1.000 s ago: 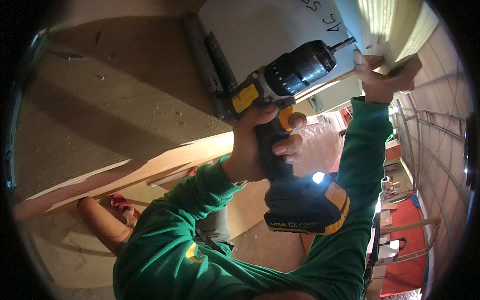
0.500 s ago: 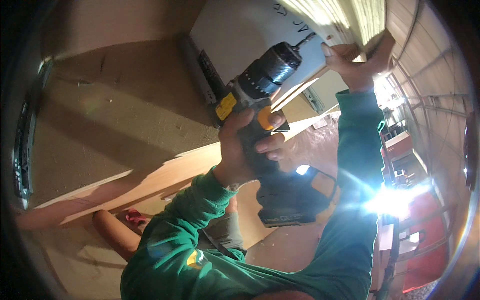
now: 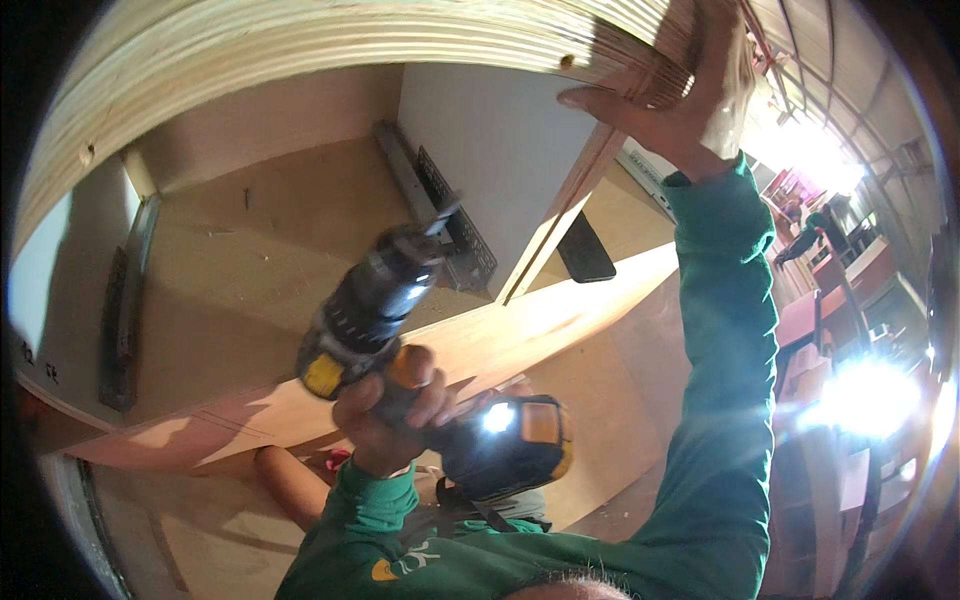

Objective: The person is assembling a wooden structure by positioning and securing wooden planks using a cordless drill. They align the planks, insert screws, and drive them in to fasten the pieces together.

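My left hand (image 3: 390, 410) is wrapped round the grip of a black and yellow cordless drill (image 3: 375, 300). Its bit (image 3: 443, 215) points up and to the right, away from any surface, in front of a metal drawer runner (image 3: 455, 230). At the top, my right hand (image 3: 690, 100) clasps the right end of a ribbed, pale wooden board (image 3: 400, 40), thumb along its lower edge. The board spans the top of the view and has a dark hole near that thumb. Below it lies an open wooden cabinet (image 3: 270, 220) with a grey divider panel (image 3: 490, 150).
Another drawer runner (image 3: 122, 320) is fixed at the cabinet's left side. A dark flat phone-like object (image 3: 586, 250) lies right of the divider. A screw-like piece (image 3: 247, 198) rests on the brown panel. Bright lamp glare (image 3: 868, 400) and a person (image 3: 808, 235) appear at right.
The drill in my left hand has moved down and left, away from the board. The ribbed board now stretches across the top of the view, with my right hand still at its end.
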The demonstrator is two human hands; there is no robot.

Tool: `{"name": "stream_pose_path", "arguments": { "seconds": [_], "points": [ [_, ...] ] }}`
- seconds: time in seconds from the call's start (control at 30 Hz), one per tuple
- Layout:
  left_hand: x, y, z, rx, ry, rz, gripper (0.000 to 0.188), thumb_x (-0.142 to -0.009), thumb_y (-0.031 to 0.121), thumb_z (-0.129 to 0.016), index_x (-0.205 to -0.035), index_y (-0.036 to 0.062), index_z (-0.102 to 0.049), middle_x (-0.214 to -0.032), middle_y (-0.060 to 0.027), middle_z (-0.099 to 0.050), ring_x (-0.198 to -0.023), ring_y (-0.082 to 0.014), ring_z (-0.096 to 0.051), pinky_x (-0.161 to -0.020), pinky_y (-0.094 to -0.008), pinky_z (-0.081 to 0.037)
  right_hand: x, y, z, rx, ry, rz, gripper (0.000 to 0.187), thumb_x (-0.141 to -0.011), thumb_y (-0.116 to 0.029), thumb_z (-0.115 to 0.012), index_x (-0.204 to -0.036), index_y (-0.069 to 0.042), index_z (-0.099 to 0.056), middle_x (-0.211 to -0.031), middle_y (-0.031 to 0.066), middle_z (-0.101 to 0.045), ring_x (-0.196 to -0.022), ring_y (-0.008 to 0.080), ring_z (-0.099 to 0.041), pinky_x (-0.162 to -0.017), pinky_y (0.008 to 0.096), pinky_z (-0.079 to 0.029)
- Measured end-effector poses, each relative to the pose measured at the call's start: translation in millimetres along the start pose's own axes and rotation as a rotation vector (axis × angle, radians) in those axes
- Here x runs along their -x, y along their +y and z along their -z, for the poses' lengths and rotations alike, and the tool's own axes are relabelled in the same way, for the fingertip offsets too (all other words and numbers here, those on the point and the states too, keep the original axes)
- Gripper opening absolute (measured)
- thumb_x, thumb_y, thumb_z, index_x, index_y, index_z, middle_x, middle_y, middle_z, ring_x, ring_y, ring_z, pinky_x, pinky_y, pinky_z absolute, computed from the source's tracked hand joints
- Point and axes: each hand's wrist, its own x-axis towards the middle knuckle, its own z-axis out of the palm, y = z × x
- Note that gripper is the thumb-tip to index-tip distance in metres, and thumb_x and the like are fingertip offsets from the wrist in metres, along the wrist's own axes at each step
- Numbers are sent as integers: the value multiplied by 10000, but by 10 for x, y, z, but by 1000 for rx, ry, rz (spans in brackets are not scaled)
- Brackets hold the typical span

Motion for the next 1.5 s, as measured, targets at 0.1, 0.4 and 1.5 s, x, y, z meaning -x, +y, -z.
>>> {"name": "stream_pose_path", "arguments": {
  "seconds": [0.1,0.4,1.5],
  "points": [
    [175,184,-102,-37,42,-119,466,-921,315,-608,-1258,8,-509,-1042,-94,-587,-684,-168,-541,-697,-384,-448,-115,-159,-29,76,71,35,988,-576,-421,-1003,-1361,-52,-530,-1133,168,-651,-1088,298,-653,-911,413,-558],
    [499,413,-167,-228,148,-229,473,-921,286,-635,-1293,32,-490,-1041,-99,-579,-660,-167,-532,-684,-405,-474,-171,-102,11,10,186,150,861,-539,-431,-986,-1185,1,-615,-1017,146,-633,-930,306,-644,-820,430,-538],
    [415,1337,-2041,-2051,523,127,420,-814,-31,-775,-1215,48,-679,-1102,-73,-756,-1009,-164,-712,-895,-348,-574,-177,-216,254,-152,69,50,588,-673,-26,-885,-1201,-43,-625,-1074,85,-638,-993,268,-647,-883,403,-558]
  ]
}}
